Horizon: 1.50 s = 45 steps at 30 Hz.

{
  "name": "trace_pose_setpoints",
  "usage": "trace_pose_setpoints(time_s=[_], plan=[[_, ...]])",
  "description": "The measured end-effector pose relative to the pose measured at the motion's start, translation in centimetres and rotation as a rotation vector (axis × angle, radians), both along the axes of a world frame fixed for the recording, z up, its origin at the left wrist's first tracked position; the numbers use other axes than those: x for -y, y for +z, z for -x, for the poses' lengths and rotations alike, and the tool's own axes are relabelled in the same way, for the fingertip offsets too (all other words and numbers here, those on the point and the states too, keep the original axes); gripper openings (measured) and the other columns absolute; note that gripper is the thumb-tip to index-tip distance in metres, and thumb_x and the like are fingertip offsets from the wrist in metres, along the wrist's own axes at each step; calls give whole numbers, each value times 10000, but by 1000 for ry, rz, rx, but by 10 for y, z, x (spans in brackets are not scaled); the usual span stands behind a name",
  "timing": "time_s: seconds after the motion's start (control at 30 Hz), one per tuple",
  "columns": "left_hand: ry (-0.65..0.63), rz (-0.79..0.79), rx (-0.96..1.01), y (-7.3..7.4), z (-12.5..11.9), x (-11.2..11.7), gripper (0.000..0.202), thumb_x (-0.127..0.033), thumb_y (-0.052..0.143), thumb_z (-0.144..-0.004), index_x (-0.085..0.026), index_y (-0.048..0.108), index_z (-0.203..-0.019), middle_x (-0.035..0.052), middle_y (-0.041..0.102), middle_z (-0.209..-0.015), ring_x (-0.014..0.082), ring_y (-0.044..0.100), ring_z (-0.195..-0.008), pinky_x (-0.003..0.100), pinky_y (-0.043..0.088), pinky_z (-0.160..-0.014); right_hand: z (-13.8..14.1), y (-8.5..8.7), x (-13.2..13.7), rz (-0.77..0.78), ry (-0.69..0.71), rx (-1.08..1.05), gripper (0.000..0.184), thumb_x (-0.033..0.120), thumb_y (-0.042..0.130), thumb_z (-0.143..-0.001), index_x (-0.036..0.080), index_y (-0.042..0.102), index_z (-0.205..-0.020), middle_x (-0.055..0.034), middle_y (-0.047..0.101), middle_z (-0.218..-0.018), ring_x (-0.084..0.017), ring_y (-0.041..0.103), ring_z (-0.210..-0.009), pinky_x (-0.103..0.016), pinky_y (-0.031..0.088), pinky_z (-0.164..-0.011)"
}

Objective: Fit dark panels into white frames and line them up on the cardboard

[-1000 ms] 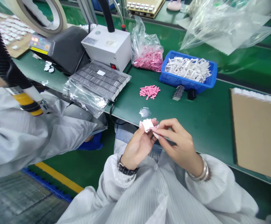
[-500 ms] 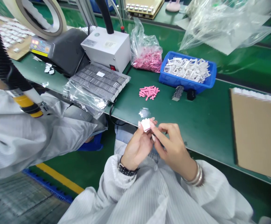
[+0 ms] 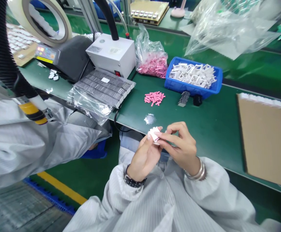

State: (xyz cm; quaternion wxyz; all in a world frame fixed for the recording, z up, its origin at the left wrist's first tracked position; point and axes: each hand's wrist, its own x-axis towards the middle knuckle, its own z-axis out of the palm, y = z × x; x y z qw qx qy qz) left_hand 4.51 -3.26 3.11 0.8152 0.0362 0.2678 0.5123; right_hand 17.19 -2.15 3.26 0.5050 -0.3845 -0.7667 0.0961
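Raised right hand (image 3: 182, 141) since earlier frame. Gripped square, white, pink-edged, plastic-looking piece (image 3: 153, 132) in left hand (image 3: 144, 161) near front edge of green counter (image 3: 215, 129); pinched it with right. Judged edge-fitting underway, needing steady pressure next.

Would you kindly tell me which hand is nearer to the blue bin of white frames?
Right. The right hand is in front of the blue bin; the left hand is farther off, at its front left.
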Motion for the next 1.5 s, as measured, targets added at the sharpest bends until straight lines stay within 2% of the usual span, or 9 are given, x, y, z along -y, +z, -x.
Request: trace_pose_setpoints(time_s=[0.1, 0.23, 0.37, 0.57, 0.8, 1.0, 1.2, 1.3, 1.5], plan=[[-26, -137, -60, 6, 4, 4, 333, -367, 805, -676, -192, 689, -934, -1, 638, -861, 84, 578, -790, 187, 457, -774, -5, 4, -6, -38, 78, -62, 371, 147, 672, -829, 288, 639, -1170, -28, 502, -846, -171, 494, -797, -337, 449, -667], [-125, -445, -247, 17, 19, 4, 406, -295, 797, -695, -290, 636, -1068, -14, 633, -827, 92, 577, -716, 201, 459, -663, -11, 13, -5, -33, 111, -90, 492, 384, 643, -850, 293, 543, -1323, -36, 499, -848, -175, 500, -767, -331, 442, -626], [-150, -701, -458, 25, 31, 3, 261, -252, 763, -731, -262, 660, -971, 11, 655, -849, 128, 602, -789, 257, 473, -746, -12, 14, -2, -17, 154, -123, 474, 436, 657, -819, 290, 585, -1264, -30, 491, -839, -159, 507, -731, -317, 448, -596], [-64, -776, -619, 30, 33, 5, 326, -83, 813, -602, -233, 624, -822, 11, 687, -827, 144, 609, -709, 252, 444, -612, -12, 3, -5, -27, 158, -229, 711, 491, 742, -702, 301, 500, -1343, -48, 554, -914, -181, 557, -767, -347, 505, -623], [-102, -1052, -910, 39, 37, 6, 389, -120, 758, -697, -291, 733, -1045, 49, 684, -822, 155, 592, -715, 277, 473, -656, -11, -7, -13, -5, 224, -342, 757, 552, 677, -737, 281, 434, -1401, -56, 580, -906, -173, 523, -736, -323, 488, -572], [14, -1030, -1007, 25, 31, 8, 331, -193, 728, -752, -332, 729, -1052, 66, 673, -827, 161, 613, -726, 279, 487, -650, -15, -17, -14, 93, 185, -340, 787, 578, 675, -727, 317, 398, -1415, -37, 581, -891, -159, 539, -704, -312, 490, -579], [-10, -903, -1071, 9, 41, 9, 232, -242, 687, -798, -289, 753, -1015, 77, 687, -839, 179, 603, -770, 321, 470, -716, -5, -25, -25, 189, 223, -307, 742, 393, 756, -741, 301, 430, -1401, -35, 571, -893, -151, 546, -692, -304, 502, -601], [-18, -895, -1092, 6, 51, 10, 250, -231, 660, -820, -299, 740, -1047, 78, 716, -906, 194, 595, -823, 353, 453, -777, 5, -27, -31, 207, 242, -305, 725, 378, 762, -738, 317, 446, -1387, -33, 580, -884, -155, 549, -676, -302, 516, -580], [55, -795, -1040, -4, 68, 8, 225, -322, 616, -854, -286, 751, -1031, 95, 737, -917, 220, 569, -848, 410, 423, -850, 23, -16, -41, 294, 300, -286, 512, 378, 791, -702, 278, 644, -1182, -29, 611, -822, -142, 561, -627, -272, 512, -567]])
